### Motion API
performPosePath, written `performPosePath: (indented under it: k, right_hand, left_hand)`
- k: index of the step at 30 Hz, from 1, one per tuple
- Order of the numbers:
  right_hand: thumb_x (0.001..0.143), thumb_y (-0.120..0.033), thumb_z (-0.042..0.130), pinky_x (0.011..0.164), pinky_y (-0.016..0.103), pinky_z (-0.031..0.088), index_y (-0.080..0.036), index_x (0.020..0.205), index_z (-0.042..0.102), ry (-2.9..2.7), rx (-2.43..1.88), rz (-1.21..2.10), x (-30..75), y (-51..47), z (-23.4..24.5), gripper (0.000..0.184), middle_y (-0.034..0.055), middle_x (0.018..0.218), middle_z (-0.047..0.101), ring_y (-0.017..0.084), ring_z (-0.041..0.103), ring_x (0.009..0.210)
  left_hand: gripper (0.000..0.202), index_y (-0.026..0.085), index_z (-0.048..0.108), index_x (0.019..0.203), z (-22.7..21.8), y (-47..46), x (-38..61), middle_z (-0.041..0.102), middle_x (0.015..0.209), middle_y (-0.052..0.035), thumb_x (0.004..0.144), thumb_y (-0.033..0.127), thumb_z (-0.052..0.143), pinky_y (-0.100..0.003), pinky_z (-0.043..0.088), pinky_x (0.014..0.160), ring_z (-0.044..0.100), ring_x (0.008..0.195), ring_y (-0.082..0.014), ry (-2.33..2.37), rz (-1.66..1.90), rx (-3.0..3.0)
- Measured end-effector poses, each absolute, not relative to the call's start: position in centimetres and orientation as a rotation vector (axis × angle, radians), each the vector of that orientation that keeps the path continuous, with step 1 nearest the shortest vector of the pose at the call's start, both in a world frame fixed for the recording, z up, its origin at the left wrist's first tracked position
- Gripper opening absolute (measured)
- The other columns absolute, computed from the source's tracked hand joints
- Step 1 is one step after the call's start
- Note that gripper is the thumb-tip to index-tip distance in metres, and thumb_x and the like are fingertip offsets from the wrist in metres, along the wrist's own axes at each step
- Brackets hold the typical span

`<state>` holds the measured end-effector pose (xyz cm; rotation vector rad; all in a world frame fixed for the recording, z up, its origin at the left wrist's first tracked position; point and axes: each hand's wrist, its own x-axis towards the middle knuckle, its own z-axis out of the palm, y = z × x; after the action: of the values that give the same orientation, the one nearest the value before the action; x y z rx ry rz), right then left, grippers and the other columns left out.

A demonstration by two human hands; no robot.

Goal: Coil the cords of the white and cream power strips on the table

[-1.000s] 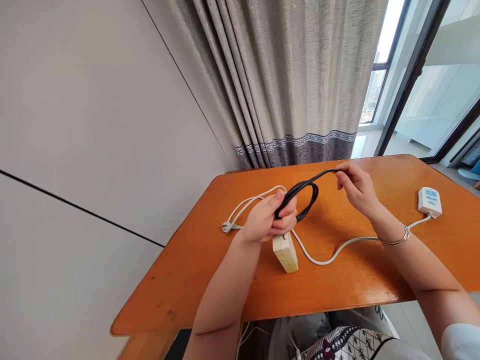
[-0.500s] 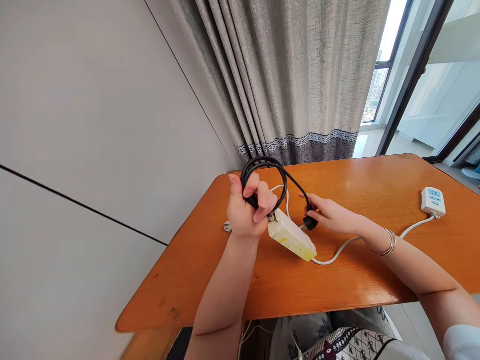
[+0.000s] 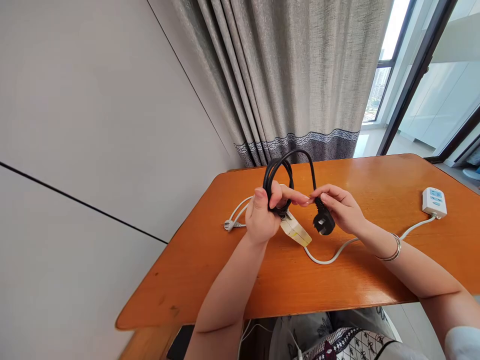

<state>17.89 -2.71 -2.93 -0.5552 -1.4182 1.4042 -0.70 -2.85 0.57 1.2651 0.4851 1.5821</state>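
My left hand (image 3: 264,212) is closed around a coiled black power cord (image 3: 267,176), its index finger stretched toward the other hand. The cord arches up from the coil and down to its black plug (image 3: 324,220), whose metal prongs face me. Just above that plug, my right hand (image 3: 339,206) pinches the cord between thumb and fingers. Below and behind the left hand is a yellowed white box (image 3: 296,231), its upper end hidden by the hand and coil. Left of the hand, a white plug (image 3: 229,225) on a white cable lies on the table.
A small white socket block (image 3: 434,201) sits at the right of the wooden table (image 3: 210,280), and a white cable (image 3: 350,243) runs from it toward the box. A grey curtain (image 3: 311,75) hangs behind the far edge. A pale wall (image 3: 93,125) rises on the left.
My left hand has moved right with the coil, its index finger now extended. The black plug has turned prongs toward me and shifted slightly right. The white plug's cable has come into view.
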Motion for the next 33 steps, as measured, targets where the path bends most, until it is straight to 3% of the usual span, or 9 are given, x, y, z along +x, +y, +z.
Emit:
performPosePath:
  k: [4,8,12,15,20,24,28,30,33]
  right_hand:
    - [0.092,-0.046,0.063,0.070,0.031,0.061,-0.022,0.115,0.063,-1.541,-0.422,1.479,18.0,-3.1,-3.1,0.034,0.0082,0.111,0.073,0.016,0.073,0.074]
    - [0.096,-0.044,0.059,0.081,0.032,0.060,-0.022,0.126,0.062,-1.830,-0.406,1.145,18.6,-3.2,-3.0,0.037,0.0096,0.113,0.073,0.015,0.073,0.086]
    - [0.098,-0.041,0.057,0.073,0.029,0.055,-0.024,0.116,0.072,-2.120,-0.446,0.445,19.3,-3.2,-2.8,0.029,0.0041,0.084,0.072,0.013,0.064,0.071]
    - [0.092,-0.048,0.063,0.077,0.036,0.053,-0.029,0.105,0.078,-2.078,-0.551,0.122,19.3,-3.4,-2.8,0.027,0.0071,0.089,0.067,0.018,0.060,0.080]
    - [0.089,-0.057,0.062,0.070,0.038,0.052,-0.028,0.092,0.080,-1.990,-0.658,0.160,18.8,-3.6,-3.3,0.035,0.0071,0.077,0.060,0.020,0.056,0.073]
    - [0.084,-0.063,0.066,0.068,0.036,0.052,-0.025,0.079,0.078,-1.897,-0.675,0.296,18.4,-3.6,-3.4,0.040,0.0078,0.079,0.066,0.020,0.059,0.072]
    - [0.083,-0.066,0.065,0.066,0.034,0.049,-0.024,0.072,0.074,-1.889,-0.691,0.223,18.2,-3.5,-3.3,0.044,0.0078,0.079,0.069,0.019,0.062,0.070]
    - [0.088,-0.063,0.061,0.064,0.033,0.045,-0.023,0.071,0.073,-1.894,-0.684,0.157,18.1,-3.4,-3.3,0.045,0.0066,0.072,0.067,0.018,0.060,0.066]
    - [0.090,-0.058,0.061,0.063,0.032,0.043,-0.024,0.072,0.073,-1.932,-0.650,0.207,18.2,-3.4,-3.2,0.040,0.0051,0.068,0.066,0.016,0.058,0.062]
  left_hand:
    - [0.063,0.022,0.026,0.057,0.1,-3.0,-0.6,0.076,0.070,-0.0082,0.085,0.073,0.051,-0.036,0.053,0.067,0.071,0.068,-0.0242,0.465,1.602,1.318]
    - [0.063,0.023,0.027,0.057,-0.1,-3.2,-0.3,0.078,0.077,-0.0099,0.085,0.075,0.048,-0.038,0.052,0.070,0.072,0.074,-0.0259,0.493,1.593,1.304]
    - [0.064,0.022,0.028,0.057,-0.1,-3.5,0.2,0.079,0.088,-0.0114,0.082,0.076,0.053,-0.036,0.051,0.067,0.070,0.076,-0.0251,0.490,1.516,1.313]
    - [0.063,0.022,0.033,0.057,-0.1,-3.9,0.8,0.078,0.084,-0.0106,0.079,0.076,0.058,-0.035,0.051,0.066,0.069,0.077,-0.0246,0.480,1.444,1.309]
    - [0.062,0.021,0.043,0.060,-0.6,-4.3,1.9,0.074,0.079,-0.0106,0.073,0.079,0.060,-0.036,0.053,0.065,0.070,0.086,-0.0282,0.430,1.275,1.255]
    - [0.074,0.021,0.053,0.072,-1.3,-4.2,2.3,0.072,0.085,-0.0122,0.055,0.093,0.059,-0.040,0.055,0.069,0.068,0.096,-0.0331,0.400,1.289,1.266]
    - [0.062,0.022,0.055,0.082,-1.2,-4.2,2.4,0.071,0.099,-0.0108,0.048,0.058,0.091,-0.042,0.054,0.084,0.067,0.099,-0.0299,0.310,1.312,1.498]
    - [0.045,0.021,0.053,0.084,-1.1,-4.3,2.5,0.070,0.101,-0.0090,0.062,0.037,0.090,-0.041,0.053,0.091,0.067,0.098,-0.0251,0.329,1.322,1.566]
    - [0.028,0.020,0.055,0.087,-1.2,-4.3,2.6,0.069,0.100,-0.0080,0.075,0.031,0.078,-0.040,0.053,0.092,0.067,0.094,-0.0212,0.363,1.370,1.551]
